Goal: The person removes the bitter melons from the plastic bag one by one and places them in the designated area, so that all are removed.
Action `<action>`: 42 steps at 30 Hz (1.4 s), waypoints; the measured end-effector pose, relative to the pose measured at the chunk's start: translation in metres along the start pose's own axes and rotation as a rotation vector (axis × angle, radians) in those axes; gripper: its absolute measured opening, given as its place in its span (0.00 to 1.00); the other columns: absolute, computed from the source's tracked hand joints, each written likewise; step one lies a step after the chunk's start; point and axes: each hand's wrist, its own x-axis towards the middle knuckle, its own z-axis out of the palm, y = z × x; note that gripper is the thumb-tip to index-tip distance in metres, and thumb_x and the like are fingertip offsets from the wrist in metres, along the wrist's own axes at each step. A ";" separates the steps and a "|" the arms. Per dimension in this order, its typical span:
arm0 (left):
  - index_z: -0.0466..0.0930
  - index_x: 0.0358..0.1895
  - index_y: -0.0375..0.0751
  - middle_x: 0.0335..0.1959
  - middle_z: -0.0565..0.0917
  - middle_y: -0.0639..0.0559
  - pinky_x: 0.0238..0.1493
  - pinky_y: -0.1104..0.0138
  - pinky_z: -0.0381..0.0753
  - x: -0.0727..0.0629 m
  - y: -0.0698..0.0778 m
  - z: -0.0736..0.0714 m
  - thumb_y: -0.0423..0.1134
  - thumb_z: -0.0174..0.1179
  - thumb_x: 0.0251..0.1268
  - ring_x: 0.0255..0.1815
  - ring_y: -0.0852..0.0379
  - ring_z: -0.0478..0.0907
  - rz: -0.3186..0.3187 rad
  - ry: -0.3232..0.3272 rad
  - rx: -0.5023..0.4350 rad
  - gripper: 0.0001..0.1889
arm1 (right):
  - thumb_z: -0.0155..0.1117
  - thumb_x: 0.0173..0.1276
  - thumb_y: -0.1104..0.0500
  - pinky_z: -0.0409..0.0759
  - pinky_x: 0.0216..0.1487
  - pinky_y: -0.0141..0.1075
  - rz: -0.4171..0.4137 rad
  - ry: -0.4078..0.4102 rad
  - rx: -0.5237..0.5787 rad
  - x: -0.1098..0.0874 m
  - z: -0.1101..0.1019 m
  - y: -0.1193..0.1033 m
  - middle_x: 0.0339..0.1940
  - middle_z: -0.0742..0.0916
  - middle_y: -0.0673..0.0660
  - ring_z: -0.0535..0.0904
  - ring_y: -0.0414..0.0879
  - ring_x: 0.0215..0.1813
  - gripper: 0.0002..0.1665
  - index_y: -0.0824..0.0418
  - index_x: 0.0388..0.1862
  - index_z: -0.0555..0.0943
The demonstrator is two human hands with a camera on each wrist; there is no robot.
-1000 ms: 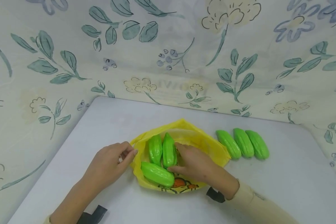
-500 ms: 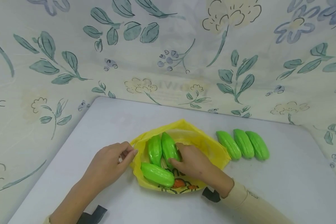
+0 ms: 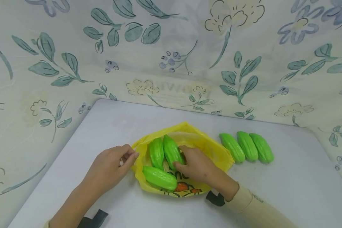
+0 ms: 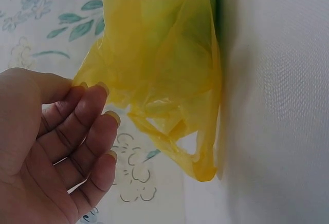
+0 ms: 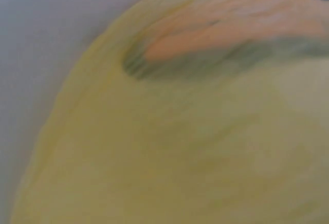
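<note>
A yellow plastic bag lies with its mouth spread. Inside are three glossy green, elongated, gourd-like fruits. My right hand reaches into the bag and grips the rightmost fruit between thumb and fingers. A second fruit stands left of it, and a third lies across the front. At the bag's left edge, my left hand pinches the plastic; the left wrist view shows thumb and fingertips on the yellow film. In the right wrist view, blurred bag plastic hides the right hand.
Three more green fruits lie side by side on the white table, right of the bag. Behind and left of the table hangs floral cloth. Black straps show at both wrists, one strap under the right wrist.
My right hand has turned slightly and shifted, tilting the gripped fruit so its top leans left. The fruit beside it has moved slightly left. My left hand stays at the bag's edge.
</note>
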 end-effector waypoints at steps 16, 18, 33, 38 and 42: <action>0.82 0.35 0.50 0.25 0.79 0.65 0.33 0.64 0.79 0.001 0.001 -0.001 0.42 0.65 0.75 0.29 0.63 0.73 -0.004 -0.004 0.000 0.07 | 0.67 0.74 0.54 0.82 0.39 0.35 -0.013 0.028 0.015 -0.011 -0.013 0.001 0.40 0.85 0.50 0.79 0.42 0.36 0.26 0.64 0.65 0.77; 0.82 0.35 0.50 0.25 0.79 0.65 0.34 0.64 0.79 0.001 0.001 -0.001 0.42 0.65 0.75 0.29 0.63 0.73 -0.003 -0.005 0.001 0.07 | 0.67 0.73 0.54 0.82 0.40 0.36 -0.017 0.036 0.018 -0.015 -0.017 0.001 0.42 0.85 0.50 0.79 0.42 0.37 0.26 0.63 0.66 0.77; 0.82 0.36 0.49 0.26 0.79 0.65 0.33 0.65 0.78 0.001 -0.001 -0.002 0.43 0.65 0.76 0.30 0.62 0.73 -0.017 -0.011 0.003 0.07 | 0.69 0.74 0.51 0.84 0.57 0.46 0.020 0.107 0.084 -0.064 -0.056 0.007 0.59 0.86 0.54 0.84 0.47 0.56 0.35 0.62 0.75 0.72; 0.82 0.37 0.49 0.25 0.79 0.64 0.32 0.66 0.78 0.001 -0.002 -0.002 0.43 0.65 0.76 0.30 0.62 0.73 -0.019 -0.010 -0.001 0.06 | 0.68 0.75 0.50 0.84 0.57 0.48 0.050 0.151 0.080 -0.085 -0.071 0.016 0.62 0.85 0.57 0.85 0.50 0.57 0.36 0.64 0.75 0.71; 0.82 0.37 0.48 0.26 0.79 0.64 0.32 0.66 0.78 0.001 -0.002 -0.003 0.43 0.65 0.76 0.30 0.62 0.73 -0.020 -0.012 -0.003 0.06 | 0.70 0.75 0.49 0.84 0.57 0.49 0.062 0.211 0.054 -0.102 -0.079 0.030 0.63 0.85 0.57 0.85 0.50 0.57 0.36 0.63 0.74 0.72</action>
